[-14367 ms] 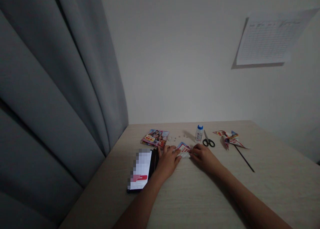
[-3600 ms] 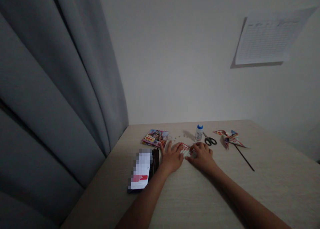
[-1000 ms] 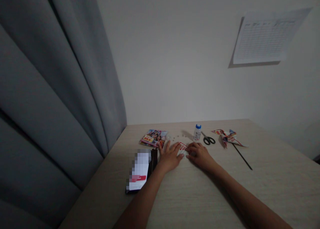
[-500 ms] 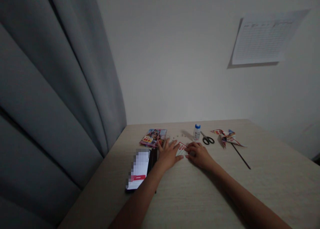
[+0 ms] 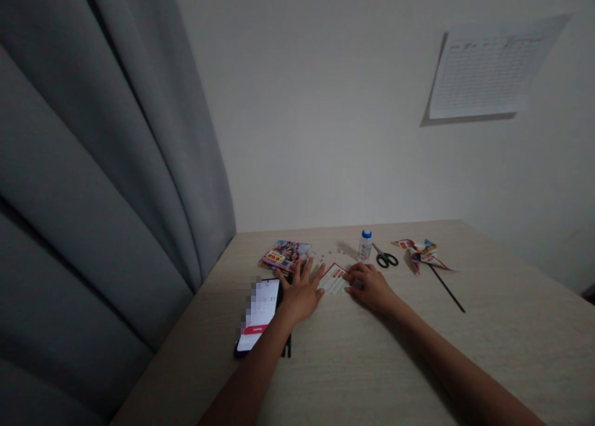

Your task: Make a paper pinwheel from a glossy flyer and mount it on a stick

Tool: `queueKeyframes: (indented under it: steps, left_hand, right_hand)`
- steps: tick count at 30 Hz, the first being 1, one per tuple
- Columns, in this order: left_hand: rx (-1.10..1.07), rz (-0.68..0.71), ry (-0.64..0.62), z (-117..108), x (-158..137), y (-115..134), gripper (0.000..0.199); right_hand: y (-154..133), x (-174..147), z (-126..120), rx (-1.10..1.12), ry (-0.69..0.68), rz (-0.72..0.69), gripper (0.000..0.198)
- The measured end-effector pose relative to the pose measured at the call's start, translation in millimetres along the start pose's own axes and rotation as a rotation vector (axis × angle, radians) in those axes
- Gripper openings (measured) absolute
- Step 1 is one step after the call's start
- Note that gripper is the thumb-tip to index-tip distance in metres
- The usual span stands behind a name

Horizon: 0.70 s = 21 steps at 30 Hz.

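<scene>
A small printed paper [image 5: 333,281], white with red print and a red edge, lies on the table between my hands. My left hand [image 5: 301,297] is open, its fingers spread flat, with the thumb at the paper's left edge. Curled at the paper's right corner, the fingers and thumb of my right hand [image 5: 370,288] hold it there. Just beyond my left fingertips rests a stack of colourful printed leaflets [image 5: 288,252]. A phone [image 5: 259,314] with a lit screen lies left of my left wrist, beside dark strips [image 5: 287,346] partly hidden under my forearm.
Behind my right hand stands a small bottle [image 5: 365,247] with a blue cap. Black-handled scissors [image 5: 387,260] lie beside it. A paper pinwheel [image 5: 421,253] on a dark stick is farther right. Several tiny pale bits [image 5: 330,253] dot the table [image 5: 353,364]. A curtain [image 5: 153,134] hangs left.
My left hand has slid left, uncovering more of the printed paper and coming closer to the phone. My right hand stays at the paper's right corner.
</scene>
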State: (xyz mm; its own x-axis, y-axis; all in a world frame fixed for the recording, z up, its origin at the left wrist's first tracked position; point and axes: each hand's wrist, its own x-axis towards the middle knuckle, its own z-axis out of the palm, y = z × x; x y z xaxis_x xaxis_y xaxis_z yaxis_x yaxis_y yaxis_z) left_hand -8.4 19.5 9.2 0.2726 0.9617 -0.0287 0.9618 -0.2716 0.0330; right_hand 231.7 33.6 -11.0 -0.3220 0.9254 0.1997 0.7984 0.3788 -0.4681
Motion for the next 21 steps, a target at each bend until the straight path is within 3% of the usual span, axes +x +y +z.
queueKeyframes:
  steps: [9,21]
  left_hand:
    - [0.007,-0.122,-0.032,-4.8,-13.4,-9.9,0.073]
    - [-0.024,-0.186,-0.091,-11.7,-19.3,-14.4,0.076]
  right_hand:
    - [-2.9,-0.8,-2.1,-0.003,-0.01,0.012,0.031]
    - [-1.9,-0.8,-1.5,-0.02,-0.013,0.006,0.03]
